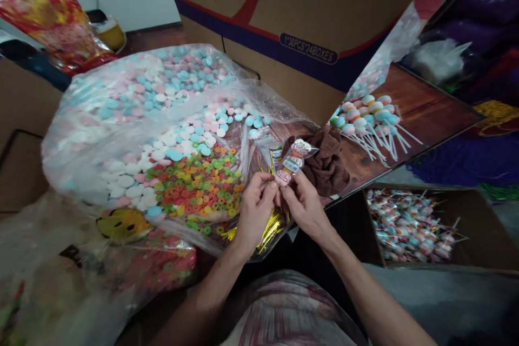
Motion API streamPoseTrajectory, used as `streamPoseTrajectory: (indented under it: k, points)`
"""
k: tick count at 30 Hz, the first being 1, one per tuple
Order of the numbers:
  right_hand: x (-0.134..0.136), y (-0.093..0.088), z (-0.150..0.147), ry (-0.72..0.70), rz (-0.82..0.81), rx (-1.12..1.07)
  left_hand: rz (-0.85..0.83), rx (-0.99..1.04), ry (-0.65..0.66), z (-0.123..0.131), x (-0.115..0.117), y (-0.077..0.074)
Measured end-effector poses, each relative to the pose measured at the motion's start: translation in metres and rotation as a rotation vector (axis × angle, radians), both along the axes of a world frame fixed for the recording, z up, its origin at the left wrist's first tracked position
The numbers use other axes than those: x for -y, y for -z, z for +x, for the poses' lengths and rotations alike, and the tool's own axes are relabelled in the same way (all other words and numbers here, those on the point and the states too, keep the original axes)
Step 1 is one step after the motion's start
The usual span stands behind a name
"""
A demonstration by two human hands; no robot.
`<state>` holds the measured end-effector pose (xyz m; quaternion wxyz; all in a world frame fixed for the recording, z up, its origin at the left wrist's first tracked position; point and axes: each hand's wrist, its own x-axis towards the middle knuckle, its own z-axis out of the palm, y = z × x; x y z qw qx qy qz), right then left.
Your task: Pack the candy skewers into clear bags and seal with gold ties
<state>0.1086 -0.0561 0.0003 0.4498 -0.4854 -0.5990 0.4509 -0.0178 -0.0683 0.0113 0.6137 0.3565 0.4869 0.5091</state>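
Observation:
A candy lollipop (pixel 292 162) in a clear printed wrapper points up and away from me, its stacked pastel sweets showing through. My left hand (pixel 256 205) is closed at the wrapper's lower end, thumb and fingers pinched together. From the other side my right hand (pixel 305 206) grips the same end; its fingertips partly hide the stick. A gold twist tie (pixel 271 161) sticks up beside my left fingers; whether they hold it I cannot tell. More gold twist ties (pixel 271 232) lie below my hands. Flat clear wrappers (pixel 263 140) lie just beyond, beside a crumpled brown cloth (pixel 330 165).
A large plastic bag (pixel 81 119) spreads pastel candies (pixel 182 140) and colourful candy rings (pixel 203 189) to the left. Unwrapped lollipops (pixel 373 119) lie on the table (pixel 438 102) at right. Below, a cardboard box (pixel 482 232) holds wrapped lollipops. A big carton (pixel 275 5) stands behind.

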Motion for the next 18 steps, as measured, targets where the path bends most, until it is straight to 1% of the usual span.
streamPoseTrajectory:
  k: [2,4,6,8,10,13,16,18]
  points:
    - [0.001,0.001,-0.003,0.015,-0.021,-0.011,0.098,-0.158,-0.009,0.001,0.003,0.002]
    - [0.001,0.001,-0.003,0.016,-0.07,-0.029,0.129,-0.218,0.007,0.001,0.003,0.003]
    - [0.001,-0.001,-0.002,0.02,-0.104,-0.025,0.109,-0.195,0.008,0.0,0.002,0.004]
    - [0.003,-0.002,0.0,0.026,-0.083,0.018,0.03,-0.092,-0.024,-0.001,-0.001,0.004]
    - [0.006,-0.003,0.002,0.03,-0.004,0.094,-0.094,0.095,-0.045,-0.002,-0.005,0.003]
    - [0.008,-0.001,0.005,0.055,0.226,0.209,-0.276,0.359,-0.032,-0.003,-0.011,-0.001]
    - [0.006,0.003,0.009,0.063,0.468,0.331,-0.399,0.444,-0.038,-0.004,-0.014,-0.008]
    - [0.004,0.005,0.011,0.047,0.563,0.39,-0.432,0.458,-0.048,-0.004,-0.014,-0.012]
